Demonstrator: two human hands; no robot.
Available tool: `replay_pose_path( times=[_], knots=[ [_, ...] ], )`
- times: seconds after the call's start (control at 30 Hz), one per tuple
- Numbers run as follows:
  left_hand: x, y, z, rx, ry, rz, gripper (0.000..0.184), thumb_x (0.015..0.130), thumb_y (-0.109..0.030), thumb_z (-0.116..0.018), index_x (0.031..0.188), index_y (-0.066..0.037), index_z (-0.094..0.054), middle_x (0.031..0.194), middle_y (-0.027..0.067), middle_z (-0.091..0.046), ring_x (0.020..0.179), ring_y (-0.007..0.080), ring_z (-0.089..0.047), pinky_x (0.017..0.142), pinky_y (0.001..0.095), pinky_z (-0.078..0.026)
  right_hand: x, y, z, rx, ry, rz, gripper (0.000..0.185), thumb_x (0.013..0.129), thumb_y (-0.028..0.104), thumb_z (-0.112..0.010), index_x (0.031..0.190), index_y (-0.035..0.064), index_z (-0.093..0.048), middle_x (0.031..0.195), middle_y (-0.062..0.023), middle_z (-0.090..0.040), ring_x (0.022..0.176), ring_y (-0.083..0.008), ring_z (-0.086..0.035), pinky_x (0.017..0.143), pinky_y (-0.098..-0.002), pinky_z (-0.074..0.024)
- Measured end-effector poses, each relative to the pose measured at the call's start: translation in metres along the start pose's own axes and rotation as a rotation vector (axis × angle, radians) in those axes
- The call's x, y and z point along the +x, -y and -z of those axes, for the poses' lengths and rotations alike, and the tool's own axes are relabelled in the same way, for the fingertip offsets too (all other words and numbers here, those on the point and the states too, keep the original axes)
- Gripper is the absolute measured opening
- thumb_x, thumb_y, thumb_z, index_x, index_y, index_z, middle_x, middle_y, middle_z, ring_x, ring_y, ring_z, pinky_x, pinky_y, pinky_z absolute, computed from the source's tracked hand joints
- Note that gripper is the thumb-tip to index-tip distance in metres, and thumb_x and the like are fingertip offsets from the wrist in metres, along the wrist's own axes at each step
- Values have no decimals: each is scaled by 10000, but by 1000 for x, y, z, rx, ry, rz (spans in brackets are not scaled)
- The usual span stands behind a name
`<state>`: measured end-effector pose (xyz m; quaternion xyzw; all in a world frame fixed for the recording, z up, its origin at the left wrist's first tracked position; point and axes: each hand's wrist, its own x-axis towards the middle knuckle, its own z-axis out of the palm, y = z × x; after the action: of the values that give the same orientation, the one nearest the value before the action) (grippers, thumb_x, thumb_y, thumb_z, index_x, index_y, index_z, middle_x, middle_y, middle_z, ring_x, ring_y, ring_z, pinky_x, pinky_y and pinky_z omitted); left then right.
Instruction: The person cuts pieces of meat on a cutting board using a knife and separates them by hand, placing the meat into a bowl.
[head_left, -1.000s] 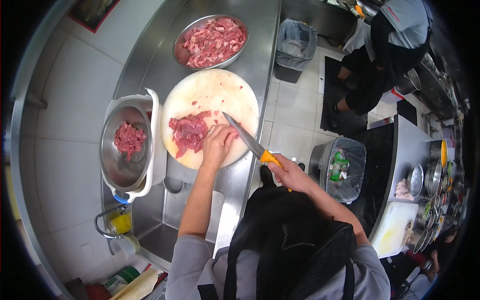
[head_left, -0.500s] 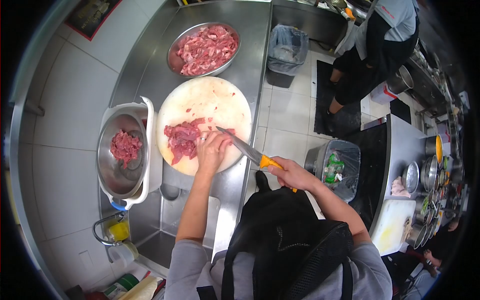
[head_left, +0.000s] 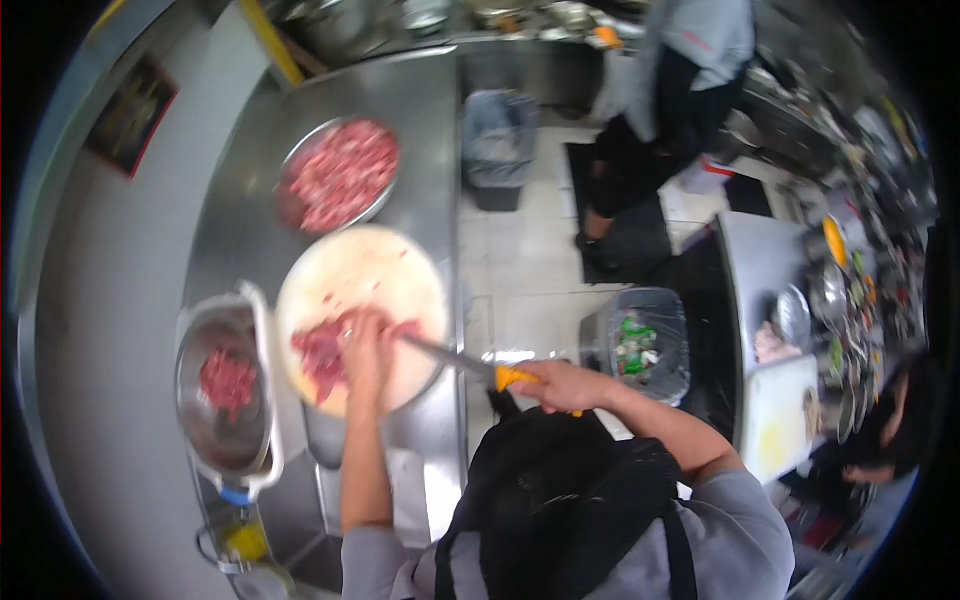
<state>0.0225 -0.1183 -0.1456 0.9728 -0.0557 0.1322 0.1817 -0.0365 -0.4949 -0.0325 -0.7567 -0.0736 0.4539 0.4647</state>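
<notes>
On the round white cutting board [head_left: 375,265], my left hand [head_left: 368,350] presses down on a pile of raw red meat [head_left: 320,358], fingers bent over its right side. My right hand [head_left: 562,387] grips the yellow handle of a kitchen knife [head_left: 455,358]. The blade points left across the board, its tip close to my left fingers and a small strip of meat. Small scraps dot the board's far half. Left of the board, a metal bowl [head_left: 205,435] inside a white container holds some cut meat [head_left: 229,382].
A bowl of meat slices [head_left: 345,172] stands beyond the board on the steel counter [head_left: 410,130]. The sink [head_left: 305,530] is at the near left. Two lined bins [head_left: 500,135] [head_left: 650,335] stand on the floor at right. A person [head_left: 660,120] stands at the far right; another [head_left: 880,440] is at the right edge.
The whole view has shifted and blurred, with the counter now lower and further left. My left hand stays on the meat, and my right hand still holds the knife.
</notes>
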Motion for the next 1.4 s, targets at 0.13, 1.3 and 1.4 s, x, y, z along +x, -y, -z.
replay_pose_path(
  times=[0.13,1.3,1.4],
  knots=[
    [13,-8,17,-193,119,-244,380,976,-95,-723,1356,-84,-733,1346,160,-734,1282,411,-644,1166,580,-426,-18,-12,9,-61,10,15,521,1138,491,-562,1446,76,-629,762,-75,-672,697,-227,-670,703,-427,-539],
    [46,44,48,81,26,-17,161,913,-129,-790,1065,-79,-805,1141,148,-772,1153,359,-727,1005,493,-566,-9,-21,19,151,-268,181,477,1142,322,-667,1542,69,-606,775,67,-547,627,-27,-481,563,-221,-366],
    [71,49,37,144,247,85,183,917,-154,-789,1081,-73,-801,1106,151,-795,1095,388,-748,955,502,-586,-11,-27,18,172,-284,156,474,1138,277,-668,1544,38,-615,820,26,-626,694,-75,-589,664,-276,-515]
  ],
)
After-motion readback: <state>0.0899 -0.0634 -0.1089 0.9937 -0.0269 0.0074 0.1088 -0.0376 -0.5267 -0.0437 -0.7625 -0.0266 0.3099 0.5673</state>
